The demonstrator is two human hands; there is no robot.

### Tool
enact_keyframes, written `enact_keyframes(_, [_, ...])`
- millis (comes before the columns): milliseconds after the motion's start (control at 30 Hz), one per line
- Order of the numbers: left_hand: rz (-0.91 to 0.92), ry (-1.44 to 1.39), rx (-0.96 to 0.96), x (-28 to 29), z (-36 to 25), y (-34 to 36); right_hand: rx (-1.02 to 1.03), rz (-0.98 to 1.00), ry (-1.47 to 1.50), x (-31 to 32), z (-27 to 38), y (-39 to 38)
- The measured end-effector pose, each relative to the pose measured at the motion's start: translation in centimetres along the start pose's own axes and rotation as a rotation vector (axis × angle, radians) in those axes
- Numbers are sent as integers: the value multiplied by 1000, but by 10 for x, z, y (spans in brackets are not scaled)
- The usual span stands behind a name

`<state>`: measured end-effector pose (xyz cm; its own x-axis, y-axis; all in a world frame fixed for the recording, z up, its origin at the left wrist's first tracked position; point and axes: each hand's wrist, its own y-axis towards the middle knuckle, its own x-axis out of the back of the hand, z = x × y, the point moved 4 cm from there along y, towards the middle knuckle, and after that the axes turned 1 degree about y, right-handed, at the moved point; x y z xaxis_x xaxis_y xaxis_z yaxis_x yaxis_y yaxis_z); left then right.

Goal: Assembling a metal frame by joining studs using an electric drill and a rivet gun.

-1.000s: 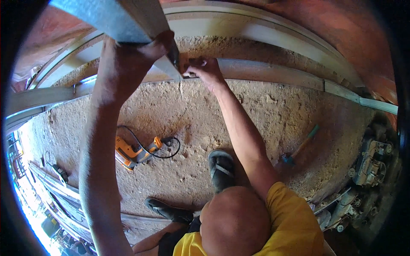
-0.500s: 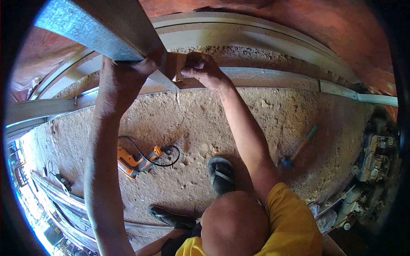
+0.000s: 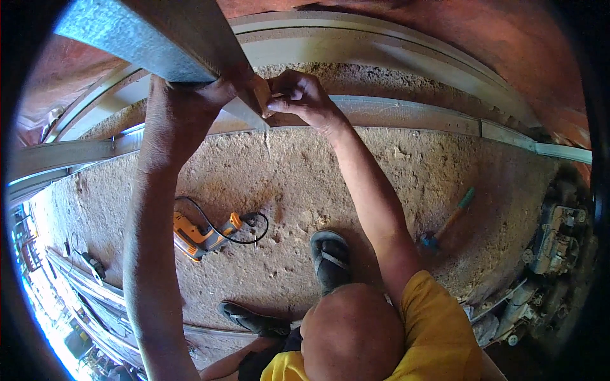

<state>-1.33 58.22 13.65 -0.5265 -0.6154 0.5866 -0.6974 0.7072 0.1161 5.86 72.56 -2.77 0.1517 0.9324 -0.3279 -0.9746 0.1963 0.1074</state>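
Note:
A grey metal post (image 3: 149, 44), box-shaped, slants down from the upper left. My left hand (image 3: 190, 105) is closed around its lower part, the fingers partly hidden behind the metal. My right hand (image 3: 302, 98) is at the post's right side, thumb and fingertips pinched on a small brown block (image 3: 261, 95) that looks like wood. The block lies against the post, and its left part is hidden. Just below, a thin pale plate-like piece (image 3: 246, 114) juts out with a pointed corner.
An orange power tool (image 3: 200, 238) with a black cord lies on the rough dirt floor (image 3: 273, 165). To the right lies a hammer-like tool (image 3: 448, 222) with a blue head. Metal rails (image 3: 406, 117) cross behind my hands. Greasy machinery (image 3: 556, 238) stands far right.
My right hand and the block have shifted slightly left, toward the post. The block now looks turned, with less of its face showing. My left hand keeps its hold.

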Motion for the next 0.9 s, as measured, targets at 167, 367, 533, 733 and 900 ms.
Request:
enact_keyframes(167, [-11,74,3,0,0,1,-27,41,-26,5,-8,0])
enact_keyframes(367, [-98,23,-93,1,0,2,227,-73,25,1,2,-8])
enact_keyframes(533, [-93,31,-87,1,2,1,239,-201,-142,-14,-4,-13])
enact_keyframes(733, [-58,11,-80,-1,1,2,166,-118,-110,-7,-26,-11])
enact_keyframes(900, [-29,93,-47,-1,-1,2,124,-63,-70,-6,-28,-10])
